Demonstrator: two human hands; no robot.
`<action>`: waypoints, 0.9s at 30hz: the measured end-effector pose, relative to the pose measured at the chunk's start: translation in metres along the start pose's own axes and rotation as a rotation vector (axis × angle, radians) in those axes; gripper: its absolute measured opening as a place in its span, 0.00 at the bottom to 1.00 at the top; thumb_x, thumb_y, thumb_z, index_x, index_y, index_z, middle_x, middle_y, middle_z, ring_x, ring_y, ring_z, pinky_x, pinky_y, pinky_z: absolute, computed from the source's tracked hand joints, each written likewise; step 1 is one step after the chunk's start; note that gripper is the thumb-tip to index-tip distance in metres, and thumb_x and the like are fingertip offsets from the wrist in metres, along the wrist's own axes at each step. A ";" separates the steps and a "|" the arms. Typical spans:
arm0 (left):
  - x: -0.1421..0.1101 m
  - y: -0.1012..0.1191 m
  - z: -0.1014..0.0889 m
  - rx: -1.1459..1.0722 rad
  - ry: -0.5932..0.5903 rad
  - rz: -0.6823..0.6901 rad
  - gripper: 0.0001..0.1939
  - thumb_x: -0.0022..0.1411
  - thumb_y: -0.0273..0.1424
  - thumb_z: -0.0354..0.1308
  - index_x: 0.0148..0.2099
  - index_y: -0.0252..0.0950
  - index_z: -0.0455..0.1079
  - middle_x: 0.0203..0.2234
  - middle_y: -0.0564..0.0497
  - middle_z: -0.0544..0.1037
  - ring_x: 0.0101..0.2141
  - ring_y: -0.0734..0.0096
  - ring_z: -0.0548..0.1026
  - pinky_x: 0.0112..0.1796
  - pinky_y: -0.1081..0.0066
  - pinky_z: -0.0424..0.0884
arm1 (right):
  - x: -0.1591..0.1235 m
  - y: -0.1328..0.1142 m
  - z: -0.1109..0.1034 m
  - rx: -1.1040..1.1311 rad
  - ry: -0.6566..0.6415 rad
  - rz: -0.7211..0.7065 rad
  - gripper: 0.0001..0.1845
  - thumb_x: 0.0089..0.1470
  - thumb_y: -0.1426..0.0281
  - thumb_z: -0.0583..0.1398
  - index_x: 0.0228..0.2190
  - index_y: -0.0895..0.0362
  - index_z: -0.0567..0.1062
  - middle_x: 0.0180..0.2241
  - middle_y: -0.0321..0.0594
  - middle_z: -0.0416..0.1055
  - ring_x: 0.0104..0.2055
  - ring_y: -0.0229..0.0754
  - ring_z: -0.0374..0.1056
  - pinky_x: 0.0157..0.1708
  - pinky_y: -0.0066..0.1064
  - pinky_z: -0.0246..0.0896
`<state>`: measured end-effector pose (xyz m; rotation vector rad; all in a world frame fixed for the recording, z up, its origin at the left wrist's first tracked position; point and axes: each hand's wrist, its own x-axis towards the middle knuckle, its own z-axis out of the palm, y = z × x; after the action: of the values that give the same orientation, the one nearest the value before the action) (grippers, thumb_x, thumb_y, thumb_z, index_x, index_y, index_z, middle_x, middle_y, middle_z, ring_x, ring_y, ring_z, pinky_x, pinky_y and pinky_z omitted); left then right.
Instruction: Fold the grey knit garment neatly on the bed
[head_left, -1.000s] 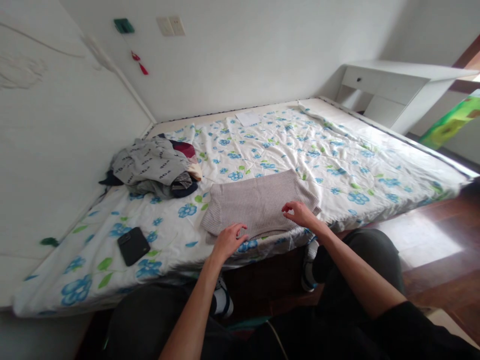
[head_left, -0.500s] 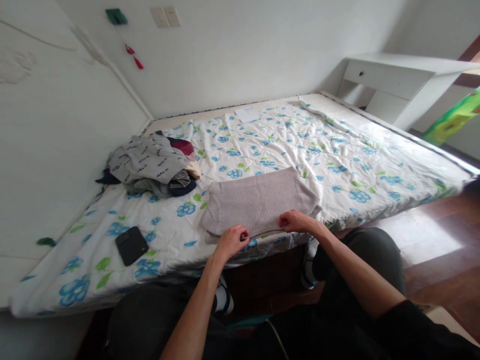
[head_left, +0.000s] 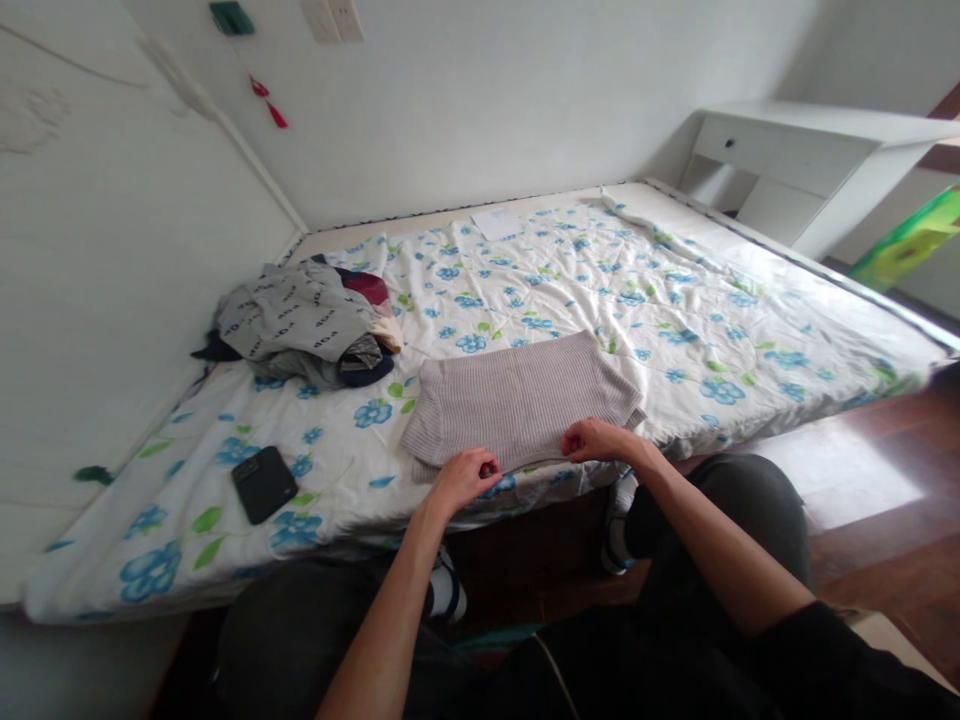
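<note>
1. left hand (head_left: pixel 461 478) and right hand (head_left: pixel 600 440): both curled, thumb and fingers seemingly pinching the near edge of a ribbed knit sweater (head_left: pixel 517 400). the hands are set apart along that edge and do not touch each other.
2. sweater: grey-beige, folded flat, lying on the near side of the bed, its near edge just inside the bed's border.
3. reading of the hold: two pinches spread along one edge share the pull across the knit, which would keep that edge straight. the flat patch of bedding gives the garment room, apart from the other clothes.
4. surface: the bed is covered by a wrinkled white quilt (head_left: pixel 675 310) printed with blue flowers and green leaves. left of the sweater sits a heap of clothes (head_left: pixel 296 325), a grey printed garment on top. further left lies a smartphone in a black case (head_left: pixel 262 484). a sheet of paper (head_left: pixel 496 224) lies near the far edge.
5. room: a white desk (head_left: pixel 780 150) with a drawer stands past the far corner of the bed. wood floor (head_left: pixel 862 560) shows at right. dark trousers (head_left: pixel 720 520) fill the foreground.
</note>
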<state>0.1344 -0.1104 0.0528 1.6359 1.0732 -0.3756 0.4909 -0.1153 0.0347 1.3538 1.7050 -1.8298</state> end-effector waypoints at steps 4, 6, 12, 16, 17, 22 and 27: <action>0.002 0.001 0.000 -0.028 -0.002 -0.026 0.12 0.72 0.40 0.64 0.42 0.39 0.85 0.38 0.48 0.84 0.40 0.62 0.80 0.42 0.69 0.67 | -0.001 0.001 -0.002 0.016 -0.004 0.025 0.14 0.63 0.72 0.65 0.45 0.55 0.91 0.39 0.39 0.88 0.40 0.43 0.80 0.42 0.27 0.66; 0.001 0.000 -0.004 -0.054 0.006 -0.039 0.14 0.72 0.41 0.62 0.42 0.40 0.85 0.39 0.47 0.85 0.40 0.61 0.80 0.42 0.68 0.68 | -0.005 0.008 -0.007 -0.008 0.030 0.043 0.15 0.63 0.73 0.64 0.45 0.55 0.91 0.39 0.40 0.88 0.40 0.43 0.80 0.43 0.27 0.67; -0.028 -0.045 -0.046 -0.276 0.142 -0.200 0.21 0.69 0.50 0.60 0.45 0.39 0.84 0.42 0.45 0.89 0.43 0.55 0.83 0.47 0.65 0.73 | -0.054 0.087 -0.071 0.033 0.330 0.338 0.14 0.63 0.70 0.68 0.48 0.56 0.90 0.43 0.46 0.87 0.40 0.46 0.80 0.43 0.30 0.71; -0.060 -0.092 -0.072 -0.194 0.228 -0.535 0.17 0.61 0.49 0.65 0.40 0.41 0.80 0.39 0.44 0.88 0.43 0.51 0.84 0.46 0.65 0.74 | -0.087 0.143 -0.112 0.204 0.546 0.568 0.14 0.63 0.66 0.72 0.47 0.59 0.89 0.41 0.51 0.87 0.41 0.47 0.80 0.40 0.30 0.74; -0.065 -0.100 -0.074 -0.159 0.228 -0.631 0.15 0.60 0.48 0.66 0.37 0.42 0.78 0.36 0.44 0.88 0.42 0.49 0.84 0.44 0.65 0.74 | -0.090 0.150 -0.115 0.299 0.525 0.587 0.14 0.62 0.65 0.73 0.46 0.60 0.88 0.42 0.52 0.87 0.40 0.47 0.81 0.39 0.29 0.75; -0.060 -0.101 -0.060 -0.160 0.115 -0.754 0.12 0.56 0.43 0.66 0.30 0.42 0.72 0.25 0.49 0.80 0.37 0.50 0.84 0.37 0.66 0.72 | -0.081 0.151 -0.099 0.634 0.145 0.664 0.13 0.56 0.65 0.77 0.39 0.59 0.86 0.44 0.55 0.87 0.38 0.45 0.83 0.35 0.27 0.78; -0.039 -0.093 -0.067 -0.310 0.074 -0.671 0.09 0.53 0.40 0.64 0.28 0.42 0.71 0.19 0.55 0.74 0.29 0.59 0.79 0.33 0.69 0.70 | -0.068 0.144 -0.093 0.719 0.058 0.574 0.12 0.55 0.72 0.76 0.42 0.60 0.86 0.44 0.52 0.87 0.42 0.44 0.84 0.40 0.27 0.81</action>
<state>0.0210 -0.0686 0.0479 0.9911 1.6398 -0.5516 0.6726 -0.0933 0.0122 1.9039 0.5345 -2.0967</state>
